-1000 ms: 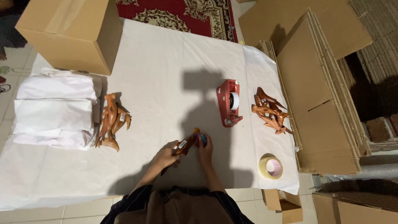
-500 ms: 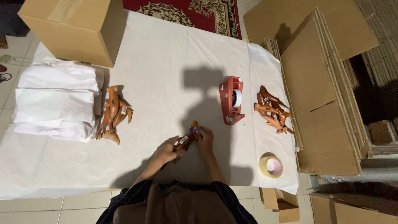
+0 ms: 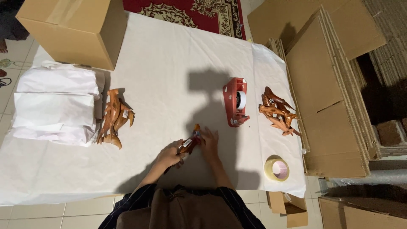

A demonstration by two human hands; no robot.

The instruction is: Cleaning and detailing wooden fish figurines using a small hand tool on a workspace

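White paper (image 3: 161,63) is spread over the work surface. Near its front edge a small wooden figure (image 3: 190,142) is gripped by the left hand (image 3: 169,154), fingers curled around its lower end; the right hand (image 3: 209,142) is laid against its other side, fingers loosely bent. Just beyond, a red tape dispenser (image 3: 235,101) is seen. More wooden figures are heaped at left (image 3: 113,118) and right (image 3: 277,111). A tape roll (image 3: 276,168), folded white sheets (image 3: 55,104) and a cardboard box (image 3: 72,29) are noted farther out.
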